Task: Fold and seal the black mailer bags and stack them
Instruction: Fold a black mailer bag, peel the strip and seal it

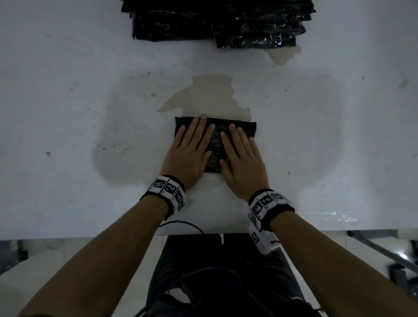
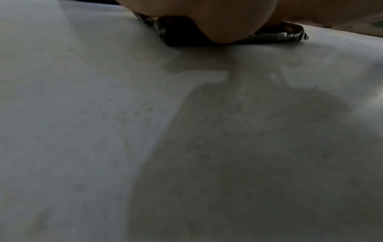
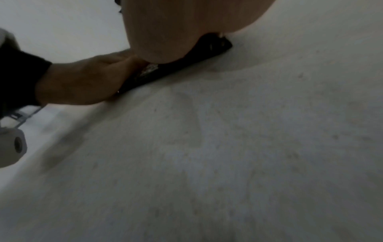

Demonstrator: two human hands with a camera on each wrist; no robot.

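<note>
Head view alone shows mailer stack beyond hands.

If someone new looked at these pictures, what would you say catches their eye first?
First, the two hands: the left hand and right hand press flat, side by side, on a folded black mailer bag near the middle of the white table. Next, the stack of black mailer bags at the table's far edge. A worn, tan patch shows just beyond the pressed bag.
</note>
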